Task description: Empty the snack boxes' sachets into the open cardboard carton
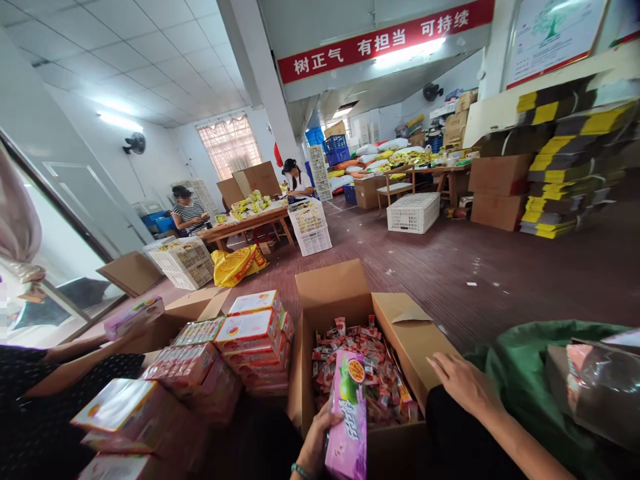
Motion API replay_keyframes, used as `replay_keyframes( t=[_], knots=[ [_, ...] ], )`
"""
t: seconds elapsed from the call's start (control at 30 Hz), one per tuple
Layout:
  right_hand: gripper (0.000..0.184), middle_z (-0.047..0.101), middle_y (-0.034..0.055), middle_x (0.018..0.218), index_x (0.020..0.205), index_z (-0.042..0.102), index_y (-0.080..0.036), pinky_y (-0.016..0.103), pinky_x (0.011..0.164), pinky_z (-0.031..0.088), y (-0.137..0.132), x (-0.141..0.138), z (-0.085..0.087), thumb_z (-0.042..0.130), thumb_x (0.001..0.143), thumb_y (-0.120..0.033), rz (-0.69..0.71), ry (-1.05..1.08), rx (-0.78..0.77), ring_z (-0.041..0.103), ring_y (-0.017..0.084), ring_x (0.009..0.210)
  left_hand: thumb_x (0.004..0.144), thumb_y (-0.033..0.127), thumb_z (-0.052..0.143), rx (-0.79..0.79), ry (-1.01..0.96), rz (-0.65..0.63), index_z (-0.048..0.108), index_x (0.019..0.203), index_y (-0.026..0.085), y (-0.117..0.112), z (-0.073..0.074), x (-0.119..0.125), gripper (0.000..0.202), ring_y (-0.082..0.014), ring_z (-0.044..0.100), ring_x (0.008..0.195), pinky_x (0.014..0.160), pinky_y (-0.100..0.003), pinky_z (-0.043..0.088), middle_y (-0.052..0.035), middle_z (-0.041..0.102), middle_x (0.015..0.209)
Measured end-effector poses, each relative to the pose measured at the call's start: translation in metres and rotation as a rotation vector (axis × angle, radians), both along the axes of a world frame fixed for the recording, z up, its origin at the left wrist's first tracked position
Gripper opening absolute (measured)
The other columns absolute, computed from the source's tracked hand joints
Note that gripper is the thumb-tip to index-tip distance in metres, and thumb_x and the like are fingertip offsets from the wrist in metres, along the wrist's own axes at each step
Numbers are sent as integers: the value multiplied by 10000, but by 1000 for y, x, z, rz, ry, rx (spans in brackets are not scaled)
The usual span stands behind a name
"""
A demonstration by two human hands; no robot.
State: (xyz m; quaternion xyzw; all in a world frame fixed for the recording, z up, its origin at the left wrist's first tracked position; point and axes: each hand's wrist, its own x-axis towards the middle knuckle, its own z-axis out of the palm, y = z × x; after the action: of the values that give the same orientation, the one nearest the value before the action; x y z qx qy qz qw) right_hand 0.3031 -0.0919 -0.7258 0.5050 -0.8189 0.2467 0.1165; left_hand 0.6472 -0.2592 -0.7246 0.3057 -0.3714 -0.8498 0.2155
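Observation:
My left hand [319, 427], with a beaded bracelet at the wrist, grips a purple candy box [349, 417] by its side. The box is tilted up and shows a green and passion-fruit picture. Behind and below it, an open cardboard carton [333, 283] holds many small pink-red wrapped packets [345, 333]. My right hand [463, 380] lies at the outer edge of the carton's right flap [410, 327]. Its fingers are stretched out and nothing shows in them.
Stacked candy boxes [250, 327] stand left of the carton. A co-worker's arms [115, 350] hold another purple box [134, 317] at far left. On the right are a green sack [525, 360] and a clear-wrapped bundle [600, 387]. White crates [413, 213] stand farther off.

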Motion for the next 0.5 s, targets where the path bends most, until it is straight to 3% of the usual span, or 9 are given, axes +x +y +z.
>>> replay_keyframes(
  t=[0.13,0.2,0.3,0.37,0.5],
  knots=[
    [294,699,102,1122,1193,630,-186,340,888,504,-28,72,21,419,1075,-353,281,65,-298,663,223,1007,596,195,753,-73,2,-62,701,1274,71,3,9,-8,692,-254,702,828,796,-338,532,-166,755,1073],
    [315,643,98,1283,1312,574,-201,381,1038,447,-40,117,32,482,1055,-359,447,101,-306,584,247,1200,585,186,740,-76,37,-79,689,1320,108,3,11,-9,741,-254,698,890,823,-325,519,-147,746,1134],
    [390,595,87,1355,1338,552,-222,436,1101,373,-50,165,37,604,986,-383,611,163,-242,495,289,1296,565,161,736,-103,56,-92,709,1304,128,2,7,-8,740,-232,682,876,807,-294,494,-116,756,1069],
    [394,603,91,1304,1288,568,-213,431,1089,354,-52,179,33,664,934,-357,642,170,-231,496,292,1263,558,149,737,-123,30,-97,734,1264,131,1,3,-7,706,-220,670,869,794,-275,477,-100,758,1013],
    [346,612,66,1159,1195,591,-214,401,1066,300,-50,182,22,692,880,-316,608,121,-281,505,271,1151,538,143,739,-99,19,-117,735,1268,156,0,-5,-5,730,-258,666,986,880,-298,468,-91,751,1069]
  ],
)
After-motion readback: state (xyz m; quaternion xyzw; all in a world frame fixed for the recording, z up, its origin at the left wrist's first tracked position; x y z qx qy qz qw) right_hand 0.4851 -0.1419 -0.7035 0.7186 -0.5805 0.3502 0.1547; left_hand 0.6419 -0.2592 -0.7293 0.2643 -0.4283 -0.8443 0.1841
